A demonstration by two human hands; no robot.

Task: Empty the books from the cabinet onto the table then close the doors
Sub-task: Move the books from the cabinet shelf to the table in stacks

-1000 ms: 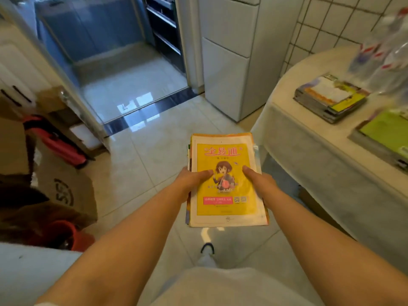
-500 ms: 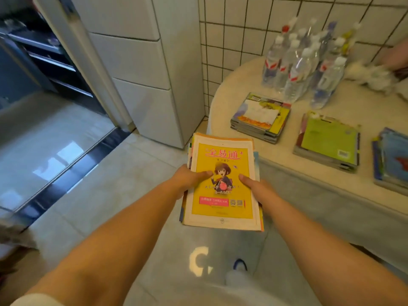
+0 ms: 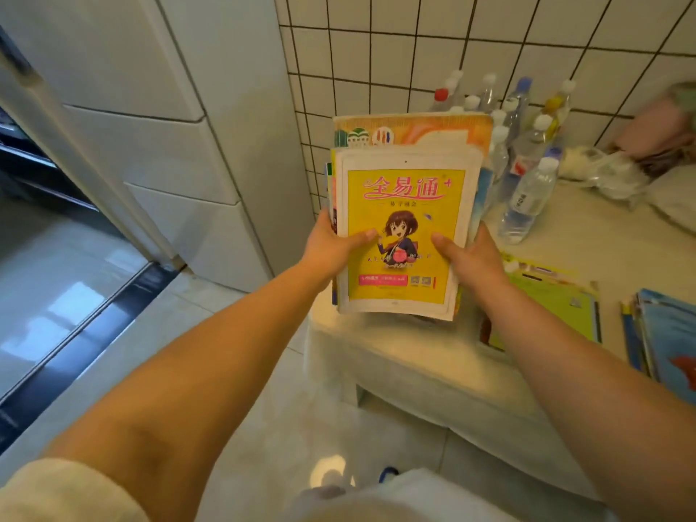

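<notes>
I hold a stack of books (image 3: 405, 205) with a yellow cartoon cover on top, above the left end of the pale table (image 3: 422, 356). My left hand (image 3: 329, 246) grips its left edge, thumb on the cover. My right hand (image 3: 470, 256) grips its right edge the same way. On the table, a green-covered book pile (image 3: 553, 303) lies just right of my right hand, and a blue-covered pile (image 3: 663, 333) lies at the right edge. The stack hides the table's far left part. No cabinet with books is in view.
Several plastic water bottles (image 3: 527, 182) stand at the table's back against the tiled wall (image 3: 414, 50). A plastic bag (image 3: 599, 171) and cloth lie at the back right. A white drawer unit (image 3: 180, 145) stands left of the table. A doorway threshold (image 3: 75, 333) crosses the floor at left.
I have turned right and moved up to the table. Both hands have carried the stack forward and up, from over the floor to above the table's left end.
</notes>
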